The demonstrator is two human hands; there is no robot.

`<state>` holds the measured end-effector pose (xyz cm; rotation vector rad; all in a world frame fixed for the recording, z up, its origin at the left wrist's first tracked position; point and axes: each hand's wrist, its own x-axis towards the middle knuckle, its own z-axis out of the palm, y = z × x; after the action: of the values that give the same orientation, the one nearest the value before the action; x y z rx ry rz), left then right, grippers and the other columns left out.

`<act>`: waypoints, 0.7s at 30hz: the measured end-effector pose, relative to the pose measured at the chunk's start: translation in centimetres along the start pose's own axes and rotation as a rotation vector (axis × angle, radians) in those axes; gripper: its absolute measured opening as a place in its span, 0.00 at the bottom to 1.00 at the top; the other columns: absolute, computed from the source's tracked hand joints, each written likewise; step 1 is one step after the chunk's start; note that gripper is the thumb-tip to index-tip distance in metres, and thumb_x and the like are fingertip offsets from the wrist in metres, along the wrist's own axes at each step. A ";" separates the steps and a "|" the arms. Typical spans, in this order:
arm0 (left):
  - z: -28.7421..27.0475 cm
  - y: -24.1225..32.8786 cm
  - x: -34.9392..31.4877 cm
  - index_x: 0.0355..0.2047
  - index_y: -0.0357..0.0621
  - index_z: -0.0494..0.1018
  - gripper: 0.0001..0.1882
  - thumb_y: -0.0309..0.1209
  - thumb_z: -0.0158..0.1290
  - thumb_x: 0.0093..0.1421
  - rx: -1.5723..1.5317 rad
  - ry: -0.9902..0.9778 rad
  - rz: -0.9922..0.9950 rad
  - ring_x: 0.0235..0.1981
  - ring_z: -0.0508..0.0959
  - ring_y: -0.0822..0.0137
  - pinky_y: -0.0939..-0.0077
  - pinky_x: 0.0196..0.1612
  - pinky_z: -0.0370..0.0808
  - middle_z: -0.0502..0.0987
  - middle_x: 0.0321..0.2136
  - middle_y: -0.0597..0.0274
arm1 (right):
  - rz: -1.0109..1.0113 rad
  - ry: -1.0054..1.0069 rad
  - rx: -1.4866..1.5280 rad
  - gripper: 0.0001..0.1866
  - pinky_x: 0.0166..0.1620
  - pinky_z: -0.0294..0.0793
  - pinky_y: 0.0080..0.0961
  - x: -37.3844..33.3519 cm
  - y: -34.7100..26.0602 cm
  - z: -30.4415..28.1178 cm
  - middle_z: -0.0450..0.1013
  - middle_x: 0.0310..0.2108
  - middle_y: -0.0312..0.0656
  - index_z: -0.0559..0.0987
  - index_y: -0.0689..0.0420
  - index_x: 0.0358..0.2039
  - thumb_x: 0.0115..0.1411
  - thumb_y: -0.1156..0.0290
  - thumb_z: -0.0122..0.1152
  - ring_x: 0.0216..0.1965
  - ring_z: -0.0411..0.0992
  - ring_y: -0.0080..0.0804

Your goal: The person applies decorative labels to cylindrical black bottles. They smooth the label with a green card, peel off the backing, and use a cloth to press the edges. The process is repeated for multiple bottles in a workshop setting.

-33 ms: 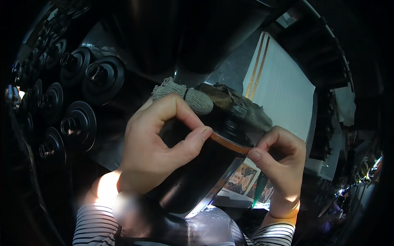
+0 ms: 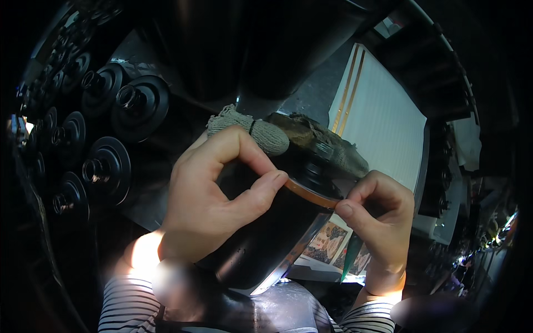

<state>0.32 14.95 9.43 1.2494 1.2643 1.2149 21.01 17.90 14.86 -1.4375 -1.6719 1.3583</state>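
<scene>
A dark, glossy cylindrical vessel (image 2: 261, 244) leans across in front of my body, its narrower ridged neck (image 2: 316, 173) pointing away from me. Along its shoulder edge lies a thin orange-brown strip (image 2: 311, 194). My left hand (image 2: 205, 191) pinches the strip's left end between thumb and forefinger. At the other end, my right hand (image 2: 383, 211) is closed with thumb and forefinger on the strip, right at the edge. The fingertips hide both strip ends. Just beyond the vessel lie a grey knitted glove-like bundle (image 2: 269, 137) and a worn, dirty cloth (image 2: 341, 155).
Several black vessels with round shoulders and necks (image 2: 141, 108) crowd the left side. At the right lies a stack of white sheets (image 2: 386, 119) carrying two orange-brown strips (image 2: 348, 91). Printed pictures (image 2: 325, 241) and a green pointed piece (image 2: 352, 256) sit below my right hand.
</scene>
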 end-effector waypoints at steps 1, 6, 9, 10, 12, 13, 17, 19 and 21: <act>-0.2 -0.1 -0.1 0.29 0.40 0.71 0.07 0.27 0.57 0.52 -0.015 -0.014 0.016 0.35 0.72 0.72 0.79 0.42 0.67 0.73 0.28 0.63 | 0.012 -0.007 0.004 0.08 0.26 0.64 0.10 0.0 -0.3 0.1 0.72 0.18 0.35 0.76 0.62 0.19 0.46 0.75 0.68 0.20 0.67 0.15; 0.3 -0.1 -0.2 0.49 0.41 0.62 0.19 0.26 0.52 0.58 -0.589 0.004 -0.063 0.43 0.70 0.75 0.80 0.49 0.67 0.70 0.41 0.62 | 0.019 0.009 -0.081 0.09 0.26 0.64 0.12 -0.4 -0.8 0.9 0.71 0.17 0.35 0.75 0.62 0.18 0.44 0.75 0.68 0.20 0.67 0.16; 0.4 -1.1 -0.5 0.48 0.39 0.63 0.21 0.29 0.55 0.56 -0.549 -0.075 -0.017 0.45 0.69 0.74 0.79 0.51 0.66 0.69 0.43 0.62 | 0.049 0.036 -0.090 0.10 0.26 0.64 0.12 -0.7 -0.8 1.6 0.71 0.17 0.36 0.74 0.63 0.18 0.44 0.75 0.68 0.20 0.67 0.17; 0.2 -1.3 -0.5 0.48 0.39 0.64 0.20 0.29 0.55 0.56 -0.566 -0.087 -0.024 0.45 0.69 0.74 0.79 0.51 0.66 0.69 0.43 0.63 | 0.060 0.048 -0.092 0.10 0.26 0.64 0.12 -0.8 -0.8 1.7 0.70 0.17 0.36 0.74 0.63 0.18 0.43 0.75 0.68 0.20 0.67 0.17; -0.2 -1.7 -0.4 0.47 0.39 0.65 0.20 0.30 0.56 0.56 -0.599 -0.115 -0.036 0.44 0.69 0.74 0.80 0.51 0.66 0.69 0.43 0.63 | 0.062 0.046 -0.089 0.10 0.26 0.63 0.13 -0.8 -0.8 1.9 0.70 0.16 0.36 0.74 0.62 0.18 0.44 0.75 0.68 0.20 0.67 0.18; -0.3 -1.8 -0.3 0.45 0.39 0.67 0.16 0.27 0.55 0.57 -0.623 -0.107 -0.036 0.44 0.70 0.74 0.80 0.50 0.66 0.70 0.42 0.63 | 0.064 0.045 -0.088 0.10 0.26 0.63 0.13 -0.8 -0.9 2.0 0.70 0.16 0.36 0.74 0.62 0.18 0.44 0.75 0.68 0.20 0.67 0.18; -0.5 -2.3 -0.3 0.44 0.38 0.68 0.13 0.25 0.51 0.59 -0.583 -0.068 -0.024 0.43 0.71 0.74 0.80 0.49 0.67 0.71 0.40 0.62 | 0.067 0.051 -0.087 0.10 0.27 0.64 0.13 -0.8 -0.8 2.1 0.70 0.16 0.36 0.73 0.62 0.18 0.44 0.75 0.68 0.20 0.67 0.18; -0.3 -2.3 -0.6 0.44 0.37 0.68 0.12 0.24 0.49 0.59 -0.531 -0.010 -0.040 0.42 0.72 0.74 0.81 0.48 0.68 0.71 0.40 0.63 | 0.072 0.042 -0.062 0.10 0.27 0.64 0.13 -0.8 -0.6 2.2 0.70 0.17 0.36 0.73 0.62 0.18 0.44 0.75 0.68 0.20 0.67 0.17; -0.6 -1.1 -2.3 0.39 0.44 0.74 0.10 0.23 0.52 0.55 0.019 -0.035 0.290 0.45 0.73 0.67 0.64 0.53 0.65 0.73 0.43 0.58 | 0.053 0.040 -0.073 0.10 0.27 0.64 0.13 -0.7 -0.3 2.0 0.70 0.17 0.35 0.73 0.63 0.18 0.44 0.76 0.68 0.21 0.67 0.17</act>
<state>-0.32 12.66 8.28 1.4994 1.0976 1.3806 19.28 16.57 14.62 -1.5503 -1.6848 1.2993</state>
